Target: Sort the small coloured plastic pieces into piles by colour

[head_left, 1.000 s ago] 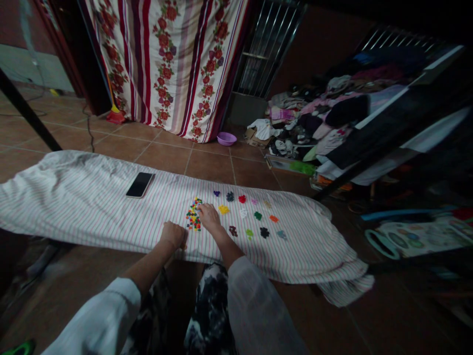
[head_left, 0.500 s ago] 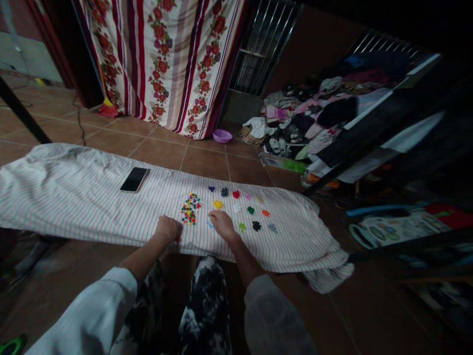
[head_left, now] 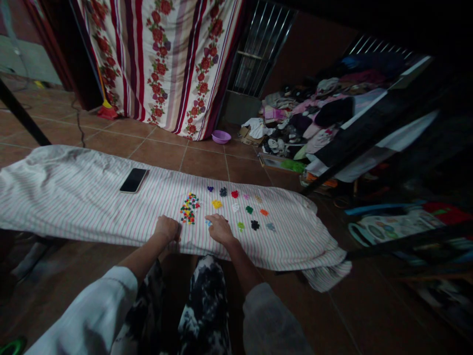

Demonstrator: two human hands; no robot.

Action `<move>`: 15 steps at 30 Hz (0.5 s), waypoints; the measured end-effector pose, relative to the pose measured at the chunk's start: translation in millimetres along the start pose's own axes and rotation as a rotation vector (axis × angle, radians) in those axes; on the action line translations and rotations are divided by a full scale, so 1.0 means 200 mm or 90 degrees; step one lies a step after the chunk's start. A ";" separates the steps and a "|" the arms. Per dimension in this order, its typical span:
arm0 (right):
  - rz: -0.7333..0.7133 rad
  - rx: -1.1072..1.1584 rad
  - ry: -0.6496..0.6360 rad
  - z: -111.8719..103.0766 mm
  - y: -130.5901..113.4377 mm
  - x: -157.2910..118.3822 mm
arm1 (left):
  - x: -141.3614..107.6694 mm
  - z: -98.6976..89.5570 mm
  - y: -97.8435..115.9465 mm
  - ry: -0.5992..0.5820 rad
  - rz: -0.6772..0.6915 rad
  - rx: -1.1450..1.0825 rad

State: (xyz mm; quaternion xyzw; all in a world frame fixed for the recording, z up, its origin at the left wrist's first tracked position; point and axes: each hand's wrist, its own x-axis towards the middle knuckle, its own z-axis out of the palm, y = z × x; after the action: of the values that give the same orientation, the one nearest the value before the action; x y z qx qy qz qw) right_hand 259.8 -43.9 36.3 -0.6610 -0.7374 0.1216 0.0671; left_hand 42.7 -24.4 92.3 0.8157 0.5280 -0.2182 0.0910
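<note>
At ten o'clock from the right hand [head_left: 219, 230], its fingers bent by light-blue pieces [head_left: 208, 223], any pinch unclear, the mixed pieces [head_left: 188, 215] stretch twelve-to-six on striped cloth [head_left: 92, 197], nearer the curled left hand [head_left: 167, 229], contents hidden.

Striped cloth [head_left: 92, 197], matt and wrinkled

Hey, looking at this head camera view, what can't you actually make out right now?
All in the head view:
- Anything inside the left hand: hidden by its own curled fingers.
- Full extent of the light blue pieces: partly covered by the right hand.
- Count and exact shape of the mixed-colour pieces: too small.
- What the green object is: cut off by the bottom left corner.
- Top of the flowered curtain: cut off by the upper edge.
</note>
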 end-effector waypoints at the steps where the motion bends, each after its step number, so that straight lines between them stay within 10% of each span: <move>1: -0.023 -0.001 0.000 0.00 0.00 0.00 | 0.00 0.00 0.00 0.001 0.001 0.000; 15: -0.042 0.033 0.059 0.08 0.03 0.00 | 0.00 0.00 0.00 -0.008 -0.012 0.003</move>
State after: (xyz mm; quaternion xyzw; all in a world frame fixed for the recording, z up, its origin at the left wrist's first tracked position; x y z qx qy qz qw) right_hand 261.9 -44.5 18.2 -0.6391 -0.7516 0.1076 0.1228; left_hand 42.4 -23.8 91.5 0.8096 0.5344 -0.2255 0.0901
